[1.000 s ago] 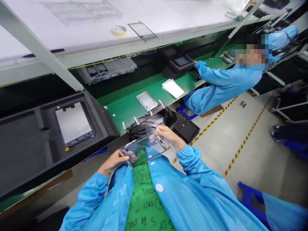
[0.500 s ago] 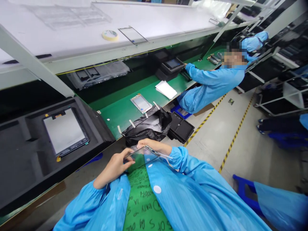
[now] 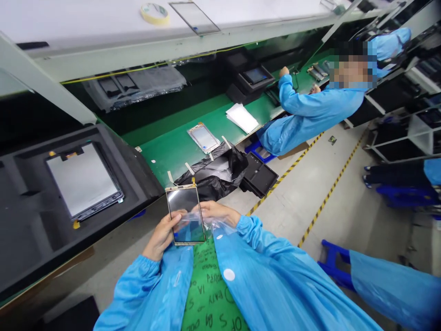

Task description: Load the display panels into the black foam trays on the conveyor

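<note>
In front of my chest, a thin glass screen panel (image 3: 182, 202) stands tilted, with a dark frame and a small gold flex tab at its top. My left hand (image 3: 159, 238) grips its left edge, thumb on the face. At the right edge, my right hand (image 3: 218, 211) is closed on a clear plastic film (image 3: 209, 225), which is crumpled and stretches partly across the glass. Whether the right fingers also pinch the panel is hard to see. Just beyond lies a black plastic bag (image 3: 223, 172) with sheets inside and pale tape strips along its rim.
On the left, a black foam tray (image 3: 138, 177) holds a display panel (image 3: 84, 179). The green bench (image 3: 161, 154) carries another panel (image 3: 203, 138) and white sheets (image 3: 241, 118). A co-worker in blue (image 3: 310, 110) sits farther along. Above runs a white shelf (image 3: 103, 23) with tape (image 3: 154, 14).
The panel has turned from nearly flat to upright, its face now showing. Clear film is bunched by my right hand. My view has shifted slightly, and the co-worker's arm has risen.
</note>
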Demonstrator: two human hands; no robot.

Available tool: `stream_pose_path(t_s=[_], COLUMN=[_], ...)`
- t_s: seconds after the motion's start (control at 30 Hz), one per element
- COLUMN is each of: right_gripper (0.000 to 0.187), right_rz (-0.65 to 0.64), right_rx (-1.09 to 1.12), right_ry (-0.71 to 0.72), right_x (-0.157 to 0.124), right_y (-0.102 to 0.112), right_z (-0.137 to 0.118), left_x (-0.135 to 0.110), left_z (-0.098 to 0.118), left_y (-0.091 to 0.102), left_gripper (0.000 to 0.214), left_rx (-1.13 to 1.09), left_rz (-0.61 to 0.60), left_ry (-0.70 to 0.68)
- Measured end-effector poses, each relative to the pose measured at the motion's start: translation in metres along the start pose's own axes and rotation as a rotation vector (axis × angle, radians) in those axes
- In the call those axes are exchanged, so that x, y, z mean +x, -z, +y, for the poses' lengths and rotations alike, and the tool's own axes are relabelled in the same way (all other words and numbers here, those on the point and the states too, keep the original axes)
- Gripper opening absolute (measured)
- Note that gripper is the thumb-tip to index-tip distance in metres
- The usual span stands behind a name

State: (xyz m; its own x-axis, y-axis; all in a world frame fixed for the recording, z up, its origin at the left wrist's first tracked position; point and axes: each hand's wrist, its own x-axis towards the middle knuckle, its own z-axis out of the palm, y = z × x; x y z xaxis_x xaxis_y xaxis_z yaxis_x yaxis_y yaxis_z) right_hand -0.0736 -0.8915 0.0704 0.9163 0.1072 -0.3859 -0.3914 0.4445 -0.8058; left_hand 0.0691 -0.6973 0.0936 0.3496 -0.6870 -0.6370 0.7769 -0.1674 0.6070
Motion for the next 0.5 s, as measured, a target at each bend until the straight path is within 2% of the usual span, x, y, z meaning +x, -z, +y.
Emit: stream_pose_path(t_s=[0.07,0.1,0.23,0.3,0.4,0.5], right_gripper=[0.06,0.057,0.035,0.03,0.036,0.042], right_rz=[0.068,0.161,0.841,1.063,1.152,1.088], right_rx=[0.051,0.046,-0.217,-0.352,-0.496,-0.679], right_ry=[-0.061,-0.084,-0.081,-0.063,-0.042,0.028], right_x=[-0.005,-0.006,-0.002,0.004,0.023,0.059], right_y=[0.028,0.046,0.139,0.191,0.262,0.323], right_z=[0.01,0.012,0.009,0.003,-0.002,0.005], left_x=[0.004,0.006,0.016,0.02,0.028,0.045], left_z=[-0.012,-0.017,-0.026,-0.031,-0.05,-0.085], left_y=[-0.003,-0.005,-0.019,-0.029,-0.05,-0.077], left_gripper=[0.039,0.038,0.04,0.04,0.045,0.054], left_rx=[-0.052,-0.078,-0.149,-0.125,-0.038,0.023], left_rz=[0.036,0.068,0.27,0.375,0.508,0.594], left_ry=[-0.059,-0.099,-0.28,-0.307,-0.219,-0.077])
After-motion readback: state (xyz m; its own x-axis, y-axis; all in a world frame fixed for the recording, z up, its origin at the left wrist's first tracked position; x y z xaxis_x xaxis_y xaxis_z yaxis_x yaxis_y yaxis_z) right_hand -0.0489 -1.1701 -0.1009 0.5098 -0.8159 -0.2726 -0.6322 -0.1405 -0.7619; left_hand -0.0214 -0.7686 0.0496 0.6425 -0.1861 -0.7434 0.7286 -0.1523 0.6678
